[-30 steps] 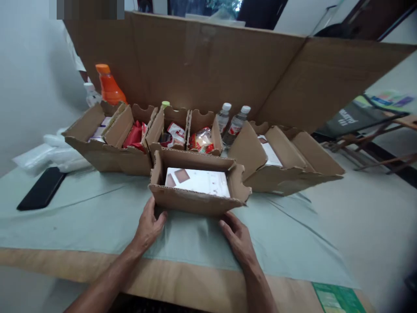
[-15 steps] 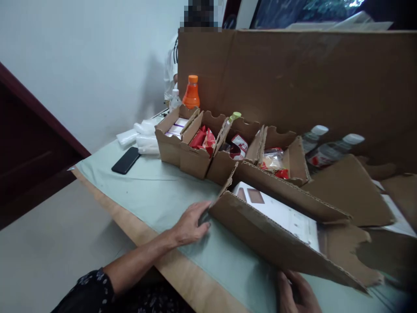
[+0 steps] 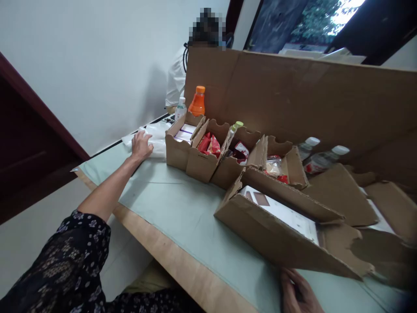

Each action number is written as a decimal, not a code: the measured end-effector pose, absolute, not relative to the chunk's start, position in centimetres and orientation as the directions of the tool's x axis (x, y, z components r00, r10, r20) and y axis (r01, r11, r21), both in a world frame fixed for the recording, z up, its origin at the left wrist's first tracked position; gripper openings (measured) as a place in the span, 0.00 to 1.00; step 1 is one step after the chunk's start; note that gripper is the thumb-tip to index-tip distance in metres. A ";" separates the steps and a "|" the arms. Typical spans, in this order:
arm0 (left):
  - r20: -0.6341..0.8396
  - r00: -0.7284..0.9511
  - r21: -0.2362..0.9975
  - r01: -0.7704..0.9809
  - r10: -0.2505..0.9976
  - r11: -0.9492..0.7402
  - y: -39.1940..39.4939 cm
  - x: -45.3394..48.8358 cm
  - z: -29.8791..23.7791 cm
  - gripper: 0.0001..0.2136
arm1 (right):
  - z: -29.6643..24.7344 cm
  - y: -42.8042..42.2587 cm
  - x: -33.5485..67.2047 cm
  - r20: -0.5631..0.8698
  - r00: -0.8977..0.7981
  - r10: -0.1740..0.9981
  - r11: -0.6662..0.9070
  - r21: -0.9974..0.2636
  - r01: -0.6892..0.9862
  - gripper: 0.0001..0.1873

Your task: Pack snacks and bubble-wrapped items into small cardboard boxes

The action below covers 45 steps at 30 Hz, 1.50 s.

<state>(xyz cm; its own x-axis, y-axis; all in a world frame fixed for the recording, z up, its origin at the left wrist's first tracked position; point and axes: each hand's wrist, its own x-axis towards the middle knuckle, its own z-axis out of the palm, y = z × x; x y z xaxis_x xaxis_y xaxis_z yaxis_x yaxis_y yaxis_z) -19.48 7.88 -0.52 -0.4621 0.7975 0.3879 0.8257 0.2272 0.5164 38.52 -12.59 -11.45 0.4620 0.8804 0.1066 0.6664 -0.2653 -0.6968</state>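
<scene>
My left hand [image 3: 142,147] is stretched out at the table's far left, fingers spread and bent over clear plastic bags [image 3: 159,141]. It touches the near side of the pile, and I cannot see a firm hold. The black phone is hidden behind this hand and forearm. My right hand [image 3: 300,292] rests low on the table, partly cut off by the frame, with its fingers loosely bent and apart. Nothing shows in it. Just above it is the near side of a long cardboard bin [image 3: 276,232] holding a white box [image 3: 286,213].
Cardboard bins [image 3: 203,167] with small boxes, red packets [image 3: 211,145] and a wrapped snack [image 3: 274,166] stand in a row. Behind are an orange bottle [image 3: 197,102] and clear bottles [image 3: 327,158]. A tall cardboard panel [image 3: 293,95] runs across the back, with a person [image 3: 176,80] beyond.
My left hand has left the corner of the long bin and moved far left onto the plastic bags, covering the phone. My right hand stays put. The view has shifted slightly.
</scene>
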 end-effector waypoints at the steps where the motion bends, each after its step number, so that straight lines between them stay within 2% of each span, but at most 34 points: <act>1: 0.371 -0.472 0.520 0.819 0.800 0.242 8.6 -19.9 -0.2 0.16 | -11.3 -12.6 38.4 0.106 0.464 0.879 -0.268 -0.694 0.668 0.28; 3: 0.330 -0.490 0.535 0.802 0.807 0.268 9.6 -20.7 0.2 0.15 | -11.1 -12.6 38.3 0.115 0.468 0.876 -0.267 -0.693 0.669 0.27; 6: 0.269 -0.497 0.578 0.768 0.825 0.275 10.2 -21.2 0.4 0.18 | -11.1 -12.5 38.2 0.145 0.474 0.868 -0.251 -0.695 0.673 0.27; 9: 0.268 -0.518 0.652 0.718 0.812 0.243 9.4 -20.8 0.7 0.18 | -11.3 -12.3 38.2 0.172 0.463 0.870 -0.225 -0.698 0.680 0.26; 11: 0.301 -0.551 0.716 0.670 0.778 0.198 8.0 -20.5 1.3 0.18 | -11.2 -12.2 38.0 0.168 0.454 0.875 -0.216 -0.703 0.678 0.27; 15: 0.347 -0.647 0.860 0.508 0.679 0.045 2.3 -19.9 3.1 0.09 | -9.7 -12.7 36.8 0.167 0.491 0.855 -0.213 -0.751 0.626 0.28; 18: 0.285 -0.637 0.942 0.326 0.716 -0.084 -4.1 -18.0 3.1 0.10 | -7.7 -14.5 35.0 0.262 0.588 0.766 -0.172 -0.797 0.579 0.29; 20: 0.197 -0.560 0.979 0.155 0.805 -0.131 -8.2 -15.2 1.8 0.12 | -6.6 -16.3 33.4 0.325 0.617 0.717 -0.131 -0.807 0.576 0.26; 22: 0.074 -0.461 0.997 0.003 0.884 -0.082 -11.5 -11.5 -0.2 0.12 | -6.1 -18.1 31.3 0.293 0.535 0.793 -0.064 -0.832 0.551 0.22; 24: -0.144 -0.274 0.962 -0.265 0.951 0.069 -13.9 -7.1 -2.3 0.12 | -6.5 -19.6 28.7 0.129 0.330 0.935 -0.014 -0.917 0.399 0.23; 26: -0.281 -0.023 0.865 -0.440 0.959 0.242 -15.6 -2.7 -4.0 0.14 | -7.3 -20.5 25.8 -0.046 0.071 0.996 -0.055 -0.991 0.118 0.31; 29: -0.316 0.292 0.767 -0.482 0.902 0.425 -17.2 2.2 -5.2 0.19 | -8.4 -20.9 22.7 -0.150 -0.080 0.985 -0.165 -0.958 -0.237 0.35; 31: -0.318 0.409 0.743 -0.453 0.855 0.493 -17.7 3.7 -5.1 0.21 | -8.5 -20.8 22.4 -0.204 -0.084 0.975 -0.221 -0.902 -0.371 0.32; 33: -0.317 0.441 0.742 -0.436 0.839 0.510 -17.9 4.0 -4.8 0.20 | -7.9 -20.6 23.6 -0.236 -0.035 0.971 -0.228 -0.876 -0.425 0.28; 36: -0.288 0.401 0.760 -0.457 0.870 0.462 -17.4 3.2 -4.3 0.19 | -6.7 -20.6 26.6 -0.190 0.177 0.966 -0.120 -0.931 -0.345 0.21; 39: -0.191 0.275 0.879 -0.380 0.942 0.289 -16.4 2.8 -3.8 0.18 | -5.4 -21.0 29.0 0.010 0.421 0.907 0.061 -0.992 -0.109 0.15; 41: -0.020 0.145 0.984 -0.171 0.989 0.045 -15.6 2.7 -3.3 0.17 | -4.4 -21.4 29.9 0.248 0.466 0.850 0.217 -0.969 0.121 0.08; 42: 0.100 0.104 0.995 -0.017 0.990 -0.099 -15.2 2.7 -3.2 0.17 | -4.0 -21.5 30.2 0.379 0.437 0.816 0.297 -0.923 0.245 0.05; 43: 0.225 0.097 0.960 0.145 0.969 -0.238 -14.8 2.6 -3.1 0.16 | -3.7 -21.7 30.5 0.494 0.383 0.780 0.363 -0.857 0.366 0.03; 45: 0.413 0.202 0.787 0.412 0.888 -0.459 -14.0 2.2 -3.4 0.12 | -3.9 -22.1 31.4 0.621 0.224 0.751 0.413 -0.707 0.574 0.05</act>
<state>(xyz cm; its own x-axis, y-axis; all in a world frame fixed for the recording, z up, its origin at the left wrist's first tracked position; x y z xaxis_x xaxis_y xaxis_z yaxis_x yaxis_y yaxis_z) 2.23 -13.99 -3.42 0.2024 0.8882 0.4126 0.4117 -0.4594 0.7871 31.39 -22.05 -3.88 0.2240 0.7513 0.6208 0.5745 0.4128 -0.7068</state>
